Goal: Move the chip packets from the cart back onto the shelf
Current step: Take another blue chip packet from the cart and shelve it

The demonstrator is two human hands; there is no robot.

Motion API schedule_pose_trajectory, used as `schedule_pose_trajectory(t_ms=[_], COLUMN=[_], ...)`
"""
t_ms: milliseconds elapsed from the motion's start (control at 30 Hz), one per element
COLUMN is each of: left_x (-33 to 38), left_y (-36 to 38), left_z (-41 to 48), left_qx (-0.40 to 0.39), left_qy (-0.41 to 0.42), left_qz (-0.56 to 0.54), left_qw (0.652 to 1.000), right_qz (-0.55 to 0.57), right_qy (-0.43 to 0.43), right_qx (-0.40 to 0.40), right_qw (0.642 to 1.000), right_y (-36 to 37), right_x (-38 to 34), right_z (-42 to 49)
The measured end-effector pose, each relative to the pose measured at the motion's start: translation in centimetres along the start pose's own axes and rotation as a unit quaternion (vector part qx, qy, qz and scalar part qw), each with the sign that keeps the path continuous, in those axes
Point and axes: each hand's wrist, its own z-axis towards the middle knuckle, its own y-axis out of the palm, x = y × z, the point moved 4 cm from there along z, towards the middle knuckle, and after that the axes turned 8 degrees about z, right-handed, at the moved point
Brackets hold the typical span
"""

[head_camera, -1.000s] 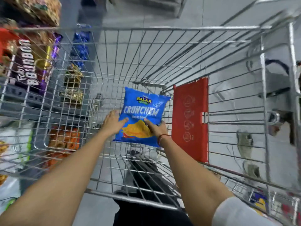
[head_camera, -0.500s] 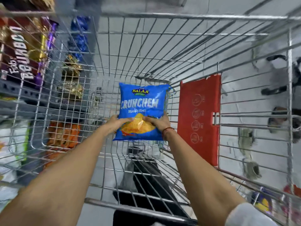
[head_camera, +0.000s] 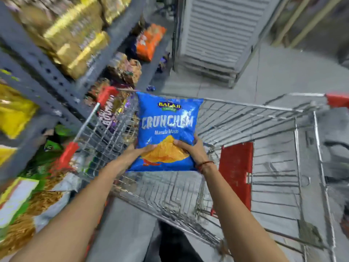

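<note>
While both hands grip its lower corners, left hand (head_camera: 138, 151) and right hand (head_camera: 190, 148) with fingers curled onto the foil, the blue chip packet (head_camera: 167, 129) is held above the cart (head_camera: 245, 106), near its left rim. The carry step seems underway; next, swing left onto the shelf (head_camera: 43, 78).

The scene was seen through a single wide-angle view, taken from head height and aimed forward and steeply down; straight lines were bowed toward the edges. The forearms were caught close, entering from the bottom of the frame, with the wire cart (head_camera: 245, 118) just beyond them. The shelf (head_camera: 37, 76) was taken in along the left edge, the grey floor (head_camera: 273, 76) ahead and to the right
</note>
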Motion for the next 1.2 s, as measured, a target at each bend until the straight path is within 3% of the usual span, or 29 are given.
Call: schedule_pose_trajectory(t_ms=[300, 567, 733, 900, 1200], left_x=[13.3, 20.6, 23.0, 22.5, 18.3], left_y=[-7.1, -12.1, -14.7, -17.0, -21.5], left_z=[-16.1, -32.0, -43.7, -52.4, -66.1], left_qx=[0.165, 0.319, 0.41, 0.482, 0.637], left_qy=[0.204, 0.36, 0.431, 0.447, 0.403], left_qz=[-0.017, 0.025, 0.047, 0.084, 0.027], left_qw=[0.965, 0.877, 0.802, 0.749, 0.657], right_qz=[-0.031, -0.022, -0.02, -0.005, -0.015], right_qy=[-0.153, -0.25, -0.303, -0.308, -0.279], right_qx=[-0.187, -0.334, -0.428, -0.5, -0.589], right_qw=[0.97, 0.908, 0.851, 0.809, 0.758], right_y=[16.2, 28.9, 37.4, 44.7, 57.8], right_x=[-14.3, -23.2, -27.0, -27.6, -24.1], right_z=[-5.4, -15.0, -22.8, -28.2, -38.6])
